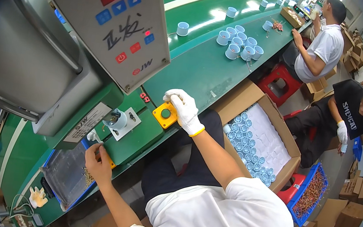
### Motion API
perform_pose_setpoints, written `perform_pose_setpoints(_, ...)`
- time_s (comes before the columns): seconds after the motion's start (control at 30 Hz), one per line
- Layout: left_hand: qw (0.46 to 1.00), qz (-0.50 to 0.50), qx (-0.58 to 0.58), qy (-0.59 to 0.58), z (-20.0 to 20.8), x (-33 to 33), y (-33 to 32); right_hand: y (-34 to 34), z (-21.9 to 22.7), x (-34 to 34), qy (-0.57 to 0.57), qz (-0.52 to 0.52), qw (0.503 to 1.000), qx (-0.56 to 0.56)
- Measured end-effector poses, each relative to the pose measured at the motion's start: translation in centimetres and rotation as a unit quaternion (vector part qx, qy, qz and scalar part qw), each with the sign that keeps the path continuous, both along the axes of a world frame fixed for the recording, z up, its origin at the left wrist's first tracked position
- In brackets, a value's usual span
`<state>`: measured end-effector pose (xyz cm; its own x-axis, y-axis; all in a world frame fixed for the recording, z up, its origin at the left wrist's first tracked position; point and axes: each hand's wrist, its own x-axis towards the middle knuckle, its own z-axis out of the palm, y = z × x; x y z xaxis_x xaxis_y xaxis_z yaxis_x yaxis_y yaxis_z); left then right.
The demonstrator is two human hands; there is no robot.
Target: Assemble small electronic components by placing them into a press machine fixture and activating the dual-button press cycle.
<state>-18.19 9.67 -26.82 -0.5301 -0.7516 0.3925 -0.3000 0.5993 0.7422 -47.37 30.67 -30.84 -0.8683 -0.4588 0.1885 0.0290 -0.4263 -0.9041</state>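
Note:
My right hand [184,110], in a white glove with a yellow cuff, rests against a yellow button box [165,115] with a green button. Its fingers lie extended over the box's edge, holding nothing I can see. My left hand [98,163] is mostly bare, with white material [93,135] at a fingertip. It is beside another yellow box [112,164], largely hidden by the hand; its fingers are bent but apart. Between my hands, a light blue cup-shaped part [118,120] sits on a white metal plate [128,126] under the press head.
A press with a control panel [115,23] looms at the left. Similar blue cups [233,51] stand on the green bench [187,74]. At right is a carton [292,170] of blue parts. A tray [65,171] holds small brass-coloured pieces. Two people sit further right.

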Motion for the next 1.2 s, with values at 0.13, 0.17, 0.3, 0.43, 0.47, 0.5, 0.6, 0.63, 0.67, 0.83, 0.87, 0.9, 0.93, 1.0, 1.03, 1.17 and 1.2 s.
perform_pose_setpoints(0.13,1.000,-0.006,-0.004,-0.025,0.0,0.8,-0.5,0.0,-0.2,0.3,-0.002,0.006,1.000,-0.025)
perform_pose_setpoints(0.17,1.000,-0.002,-0.004,-0.025,-0.1,1.0,-0.4,0.0,-0.2,0.3,-0.002,0.005,1.000,-0.017)
perform_pose_setpoints(0.3,1.000,-0.001,0.015,0.025,-0.3,1.1,0.1,-0.5,-0.2,1.0,-0.006,0.014,0.999,-0.044)
perform_pose_setpoints(0.43,0.993,-0.053,-0.093,0.047,2.2,0.2,-0.2,0.2,2.1,0.6,0.496,-0.167,0.842,0.126)
perform_pose_setpoints(0.47,0.994,-0.040,-0.072,0.068,2.6,-0.4,-0.3,0.4,3.5,1.4,0.510,-0.130,0.840,0.131)
perform_pose_setpoints(0.5,0.994,-0.055,-0.044,0.085,4.1,-1.1,-0.1,0.2,4.1,1.4,0.528,-0.098,0.833,0.134)
perform_pose_setpoints(0.6,0.991,-0.095,-0.055,0.075,8.1,-3.3,-0.3,0.0,1.8,0.6,0.460,-0.140,0.870,0.109)
perform_pose_setpoints(0.63,0.995,-0.085,-0.056,0.017,8.9,-3.6,-1.1,-0.2,1.7,0.8,0.425,-0.121,0.891,0.106)
perform_pose_setpoints(0.67,0.993,-0.114,0.012,0.040,9.6,-4.4,-1.4,-0.1,1.7,1.0,0.424,-0.109,0.892,0.116)
perform_pose_setpoints(0.83,0.978,-0.162,0.083,-0.103,14.0,-8.1,-2.1,0.0,1.5,0.7,0.435,-0.104,0.887,0.112)
perform_pose_setpoints(0.87,0.965,-0.168,0.090,-0.179,14.3,-8.7,-2.2,0.2,1.7,0.9,0.428,-0.102,0.891,0.112)
perform_pose_setpoints(0.9,0.964,-0.183,0.086,-0.175,14.1,-9.3,-2.4,0.5,2.3,1.0,0.418,-0.110,0.895,0.112)
perform_pose_setpoints(0.93,0.958,-0.205,0.028,-0.200,13.7,-9.4,-3.2,0.4,2.4,1.1,0.437,-0.119,0.885,0.107)
perform_pose_setpoints(1.0,0.937,-0.236,-0.056,-0.252,13.6,-10.4,-4.0,0.1,2.9,1.1,0.460,-0.129,0.872,0.105)
perform_pose_setpoints(1.03,0.926,-0.238,-0.082,-0.282,13.8,-10.2,-3.7,0.0,3.2,1.2,0.464,-0.126,0.871,0.103)
perform_pose_setpoints(1.17,0.928,-0.225,-0.006,-0.298,13.8,-10.4,-4.2,-0.2,2.8,1.5,0.415,-0.108,0.899,0.084)
perform_pose_setpoints(1.2,0.926,-0.207,0.006,-0.315,14.4,-10.2,-3.8,-0.1,2.7,1.4,0.422,-0.108,0.896,0.083)
